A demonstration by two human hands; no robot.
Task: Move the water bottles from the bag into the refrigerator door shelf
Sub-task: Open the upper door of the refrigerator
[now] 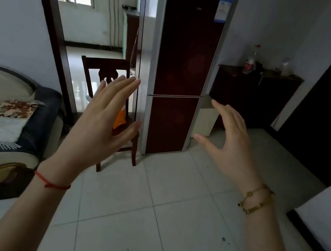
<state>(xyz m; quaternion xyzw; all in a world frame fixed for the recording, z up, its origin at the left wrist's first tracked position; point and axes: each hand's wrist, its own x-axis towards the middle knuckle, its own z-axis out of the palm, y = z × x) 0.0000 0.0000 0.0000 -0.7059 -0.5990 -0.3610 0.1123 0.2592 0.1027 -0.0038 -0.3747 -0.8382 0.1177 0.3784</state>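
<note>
A tall two-door refrigerator (184,47) with dark red fronts and silver edges stands ahead, both doors closed. My left hand (104,119) is raised in front of me, fingers spread, holding nothing, a red string on its wrist. My right hand (228,136) is also raised with fingers apart and empty, level with the seam between the two doors; gold bracelets circle its wrist. An orange bag (120,119) lies on the seat of a wooden chair (104,67) left of the refrigerator, mostly hidden behind my left hand. No water bottles from the bag are visible.
A sofa (3,120) with blankets fills the left side. A dark cabinet (254,96) right of the refrigerator carries a bottle (250,59) and a jar (285,66). An open doorway (93,25) leads left of the chair. White floor tiles (146,209) lie underfoot.
</note>
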